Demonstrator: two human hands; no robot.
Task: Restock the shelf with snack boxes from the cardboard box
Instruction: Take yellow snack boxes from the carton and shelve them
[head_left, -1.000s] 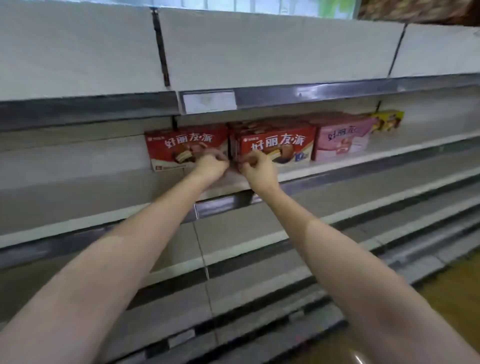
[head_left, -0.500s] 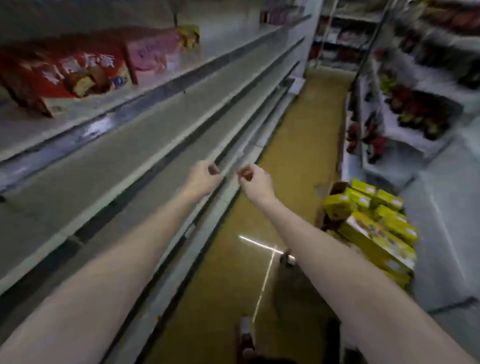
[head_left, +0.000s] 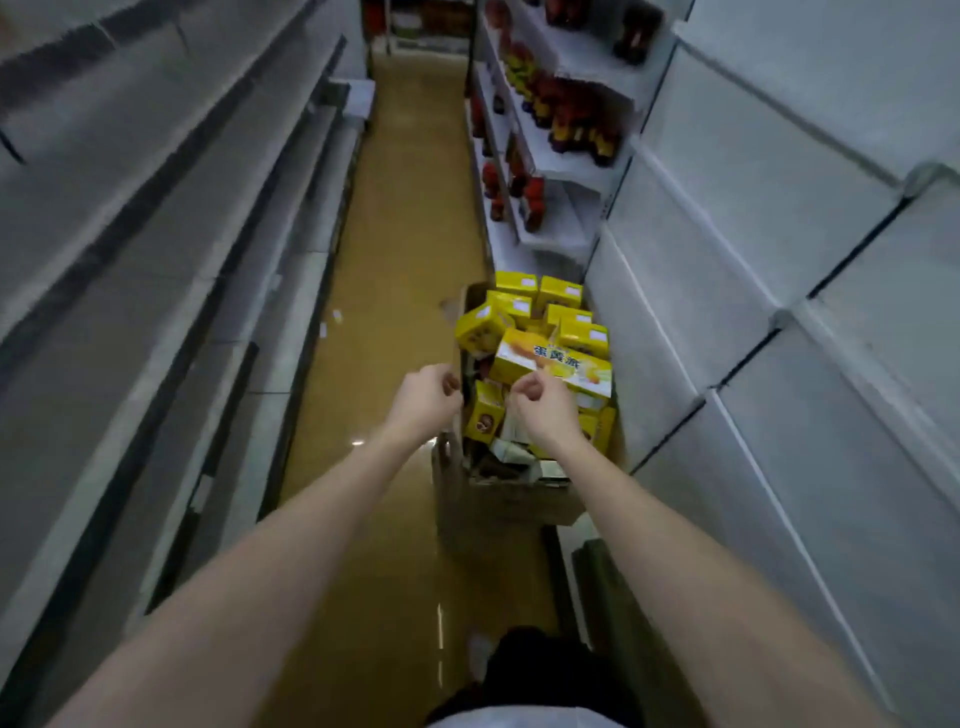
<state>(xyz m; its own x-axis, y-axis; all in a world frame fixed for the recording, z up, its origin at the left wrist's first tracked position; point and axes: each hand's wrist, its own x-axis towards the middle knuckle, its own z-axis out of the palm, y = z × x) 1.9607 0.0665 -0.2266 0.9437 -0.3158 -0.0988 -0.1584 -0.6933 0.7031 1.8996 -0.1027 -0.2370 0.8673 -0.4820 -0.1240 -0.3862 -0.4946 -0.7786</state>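
A brown cardboard box (head_left: 498, 499) stands on the aisle floor by the right-hand shelving, filled with several yellow snack boxes (head_left: 550, 358). Both arms stretch out over it. My left hand (head_left: 426, 400) hovers above the box's left edge with its fingers curled and nothing in them. My right hand (head_left: 543, 408) hangs over the yellow boxes, fingers curled too, also holding nothing. Neither hand touches a box. The grey shelves (head_left: 156, 218) on the left run along the aisle.
The yellow-brown floor (head_left: 410, 218) runs down the narrow aisle between the two shelf rows. On the right, white shelves (head_left: 561, 171) carry dark red bottles. Grey shelf panels (head_left: 779, 312) fill the near right side. My dark shoe (head_left: 524, 660) shows at the bottom.
The view has swung from the red snack boxes on the left shelf round to the cardboard box on the floor. Both hands came off the shelf and now hang over the box.
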